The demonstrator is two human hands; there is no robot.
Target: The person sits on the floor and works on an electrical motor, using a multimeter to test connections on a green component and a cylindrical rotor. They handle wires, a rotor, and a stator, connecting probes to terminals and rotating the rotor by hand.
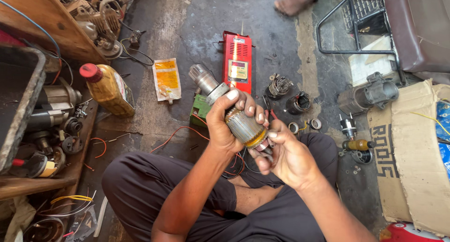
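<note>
Left hand [228,122] wrapped tight around one motor armature [243,127], fingers over its ribbed steel core; shaft end points up and away toward the floor's far edge. Right hand [286,155] closed on the armature's lower end, fingertips pinching at the copper-coloured commutator. Armature held in the air above the lap, tilted.

Count on the floor: one red box-shaped tester [237,63] lying flat beyond the hands; one green block [199,111] just beside it, partly hidden by the armature shaft; one yellow sachet [167,79] to its left; one amber bottle with red cap [107,89] near the wooden shelf; two dark round motor parts [279,86] [298,103] right of the tester; two small rings [294,127] [316,124] near them; one finned grey cylinder housing [368,96] toward the right edge; one small yellow-handled tool [357,144].

Floor [197,22]: grey concrete, stained, with loose red wires [180,132]. Wooden shelf [47,17] at left, crowded with motor parts. Flattened cardboard [412,153] at right edge. Another person's bare foot [294,2] at the far edge. Metal-framed seat [412,26] in the far right corner.
</note>
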